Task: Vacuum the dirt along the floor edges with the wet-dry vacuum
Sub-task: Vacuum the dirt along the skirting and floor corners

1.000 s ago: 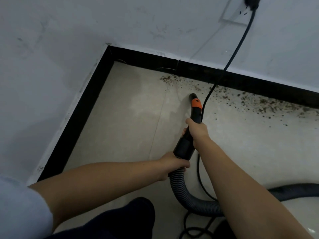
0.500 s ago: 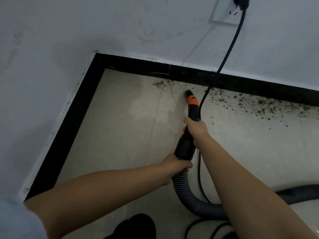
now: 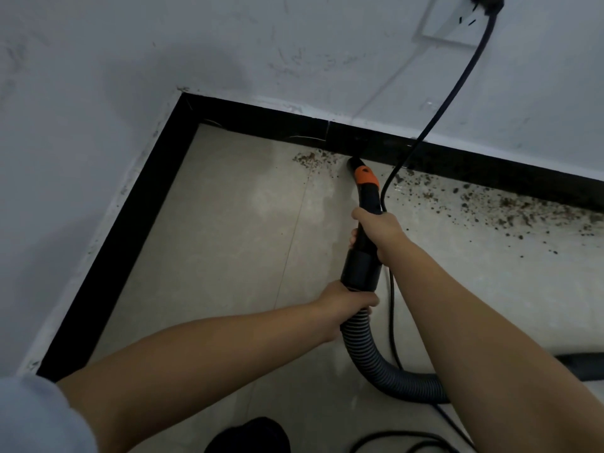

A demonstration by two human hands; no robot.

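Note:
A black vacuum nozzle with an orange collar points at the far black baseboard, its tip touching the floor right at the baseboard. My right hand grips the nozzle tube just behind the orange collar. My left hand holds the joint where the ribbed grey hose meets the tube. Brown dirt lies just left of the tip, and a longer band of dirt runs along the baseboard to the right.
A black power cord hangs from a wall socket past the nozzle and down to the beige tiled floor. The left baseboard meets the far one at a corner. My dark shoe shows at the bottom.
The nozzle has been pushed forward from the open floor until its tip reaches the far baseboard. Both hands kept their grip and moved with it.

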